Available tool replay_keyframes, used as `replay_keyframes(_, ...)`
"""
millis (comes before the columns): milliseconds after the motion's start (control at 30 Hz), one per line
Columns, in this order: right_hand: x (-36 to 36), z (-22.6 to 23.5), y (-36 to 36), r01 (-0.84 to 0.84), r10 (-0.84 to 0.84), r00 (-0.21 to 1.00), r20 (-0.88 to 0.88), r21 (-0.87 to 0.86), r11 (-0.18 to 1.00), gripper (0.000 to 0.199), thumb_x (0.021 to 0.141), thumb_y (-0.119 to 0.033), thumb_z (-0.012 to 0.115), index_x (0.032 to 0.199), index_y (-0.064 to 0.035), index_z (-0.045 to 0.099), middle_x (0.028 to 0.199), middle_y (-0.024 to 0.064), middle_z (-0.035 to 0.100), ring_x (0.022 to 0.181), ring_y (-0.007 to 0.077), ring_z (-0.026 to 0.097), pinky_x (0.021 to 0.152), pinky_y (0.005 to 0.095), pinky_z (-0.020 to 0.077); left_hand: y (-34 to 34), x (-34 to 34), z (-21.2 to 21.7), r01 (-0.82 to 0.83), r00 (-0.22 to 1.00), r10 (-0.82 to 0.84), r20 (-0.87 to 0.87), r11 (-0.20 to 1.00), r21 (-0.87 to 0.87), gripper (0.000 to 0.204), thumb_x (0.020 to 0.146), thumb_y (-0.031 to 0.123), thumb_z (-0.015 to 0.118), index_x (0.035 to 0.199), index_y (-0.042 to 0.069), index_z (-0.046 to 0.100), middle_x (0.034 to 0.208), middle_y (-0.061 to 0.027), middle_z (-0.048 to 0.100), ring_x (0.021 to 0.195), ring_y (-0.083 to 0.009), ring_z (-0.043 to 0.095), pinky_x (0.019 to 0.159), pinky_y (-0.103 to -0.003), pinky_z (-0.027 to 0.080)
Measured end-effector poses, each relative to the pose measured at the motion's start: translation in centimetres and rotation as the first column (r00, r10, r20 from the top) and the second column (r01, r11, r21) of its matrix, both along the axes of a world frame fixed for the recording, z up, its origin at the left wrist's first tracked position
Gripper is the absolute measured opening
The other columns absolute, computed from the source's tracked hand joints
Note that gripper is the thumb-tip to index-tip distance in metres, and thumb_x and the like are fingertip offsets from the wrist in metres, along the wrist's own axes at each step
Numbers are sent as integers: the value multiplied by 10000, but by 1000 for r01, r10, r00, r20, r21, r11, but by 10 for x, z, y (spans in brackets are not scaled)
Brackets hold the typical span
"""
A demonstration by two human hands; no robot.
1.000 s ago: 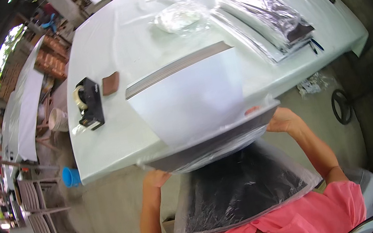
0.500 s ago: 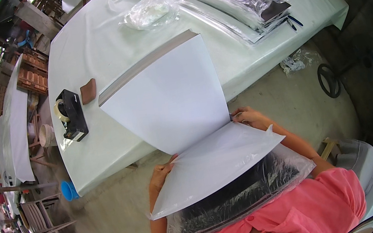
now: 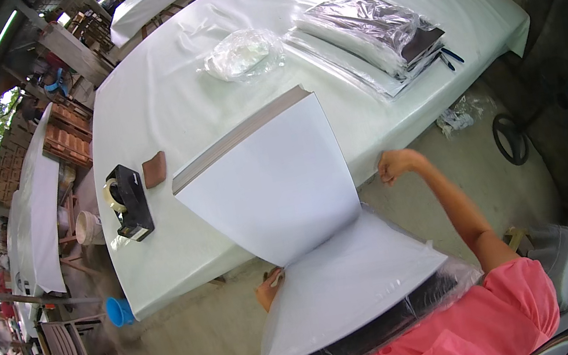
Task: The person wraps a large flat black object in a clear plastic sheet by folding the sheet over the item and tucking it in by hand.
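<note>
A large white sheet point(image 3: 278, 186) is bent over, half off the stack on the table point(image 3: 160, 100), its lower half lying over a plastic-wrapped dark item point(image 3: 395, 316) in the lap; bagging looks unfinished. Right hand point(image 3: 395, 163), at 3 o'clock of the sheet, is fisted. Left hand point(image 3: 270, 289), at 7 o'clock, pinches the sheet's edge.
</note>
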State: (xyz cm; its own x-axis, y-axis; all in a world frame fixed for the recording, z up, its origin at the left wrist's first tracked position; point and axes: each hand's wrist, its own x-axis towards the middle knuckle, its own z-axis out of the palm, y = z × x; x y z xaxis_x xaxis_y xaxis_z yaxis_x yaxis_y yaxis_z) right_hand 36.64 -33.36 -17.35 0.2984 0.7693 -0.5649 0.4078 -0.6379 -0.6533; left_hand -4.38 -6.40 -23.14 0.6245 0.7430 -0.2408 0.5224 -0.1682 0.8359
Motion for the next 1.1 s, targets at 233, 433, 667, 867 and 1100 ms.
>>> replay_keyframes(233, 54, 197, 90, -122, -68, 968, 242, 691, 713, 69, 716, 10, 519, 694, 20, 583, 646, 67, 600, 580, 141, 558, 560, 276, 450, 49, -24, 31, -161, 980, 186, -70, 950, 266, 341, 789, -39, 507, 1108, 22, 610, 1092, -164, 618, 1003, -184, 599, 839, -244, 434)
replay_keyframes(433, 134, 158, 255, -306, -249, 837, 488, 794, 526, 163, 717, 50, 502, 832, 29, 616, 846, 161, 634, 787, 265, 604, 712, 352, 467, 60, 12, 156, -393, 877, 155, 455, 775, 495, 381, 799, -138, 426, 1104, -1, 611, 1144, -137, 604, 1042, -211, 584, 877, -265, 418)
replay_keyframes(667, 233, 89, 317, -96, -395, 605, 692, 555, 826, 607, 808, -178, 571, 1282, 104, 318, 1238, 311, 435, 1146, 398, 447, 988, 405, 350, 20, 35, 252, -258, 912, 22, 409, 806, 532, 350, 802, -136, 465, 1077, 8, 627, 1131, -122, 613, 1053, -196, 580, 882, -248, 410)
replay_keyframes(867, 143, 85, 351, -90, -176, 523, 834, 259, 962, 920, 721, -512, 657, 1370, 2, 255, 1320, 208, 427, 1190, 310, 461, 935, 465, 379, 41, 7, 253, -300, 913, 73, 400, 786, 541, 395, 759, -152, 478, 1069, 36, 635, 1105, -110, 626, 1036, -192, 594, 874, -260, 436)
replay_keyframes(1100, 144, 103, 312, -295, -54, 404, 913, 186, 937, 330, 669, -197, 643, 987, -115, 611, 1052, 150, 589, 1053, 280, 522, 833, 452, 441, 87, 49, 297, -137, 839, -286, 462, 712, 689, 461, 753, -136, 485, 1118, 109, 622, 1179, -88, 585, 1189, -247, 481, 930, -305, 427)
